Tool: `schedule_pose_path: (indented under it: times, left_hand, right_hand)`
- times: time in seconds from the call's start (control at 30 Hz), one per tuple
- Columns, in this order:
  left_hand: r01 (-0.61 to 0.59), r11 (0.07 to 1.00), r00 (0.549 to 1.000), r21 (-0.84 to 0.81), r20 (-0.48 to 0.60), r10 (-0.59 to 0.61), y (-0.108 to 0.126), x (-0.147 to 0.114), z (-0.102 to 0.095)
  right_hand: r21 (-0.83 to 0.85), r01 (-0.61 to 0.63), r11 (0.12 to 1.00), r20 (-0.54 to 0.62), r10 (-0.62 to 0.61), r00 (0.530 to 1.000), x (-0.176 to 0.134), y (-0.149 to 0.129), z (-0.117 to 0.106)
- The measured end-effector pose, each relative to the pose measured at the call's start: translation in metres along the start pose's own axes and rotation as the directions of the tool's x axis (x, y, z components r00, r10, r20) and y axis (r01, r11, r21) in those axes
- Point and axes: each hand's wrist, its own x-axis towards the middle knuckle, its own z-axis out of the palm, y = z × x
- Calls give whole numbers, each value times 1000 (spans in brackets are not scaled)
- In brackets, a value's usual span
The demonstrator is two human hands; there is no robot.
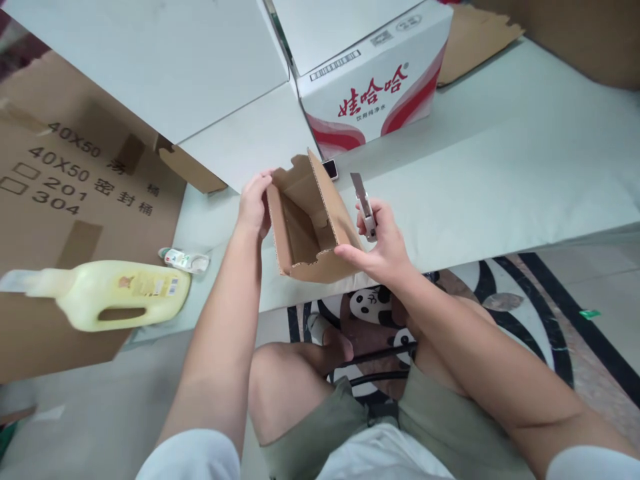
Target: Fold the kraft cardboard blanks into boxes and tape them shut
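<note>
In front of me a small brown cardboard box is tilted so that its open top faces me, and I can see inside it. My left hand grips the box's left side, with the fingers on its far left edge. A utility knife with its blade out is held in the curled fingers of my right hand. The blade points up and away from the box. My right thumb rests on the box's near right corner. Beyond the box, a small dark-faced object lies partly hidden.
A white and red water carton and a white box stand behind. At left are a yellow jug, a small bottle and a large printed carton. Flat cardboard lies on the pale table cover.
</note>
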Motion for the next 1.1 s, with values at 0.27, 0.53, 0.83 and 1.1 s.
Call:
schedule_pose_path:
  times: [0.27,0.53,0.83,1.1]
  left_hand:
    - [-186,980,965,76,-171,197,-20,-42,-10]
    - [-367,908,891,202,-205,406,-35,-96,-21]
    - [-520,830,790,201,-258,557,-69,-102,-23]
    - [-467,858,839,212,-199,506,-77,-103,-31]
  right_hand:
    - [-143,21,989,-230,-54,972,4,9,-10]
    - [-5,-163,987,-178,160,971,17,19,-4]
    - [64,-90,994,-78,95,992,14,24,-2]
    - [111,45,993,10,-47,999,-3,18,-2]
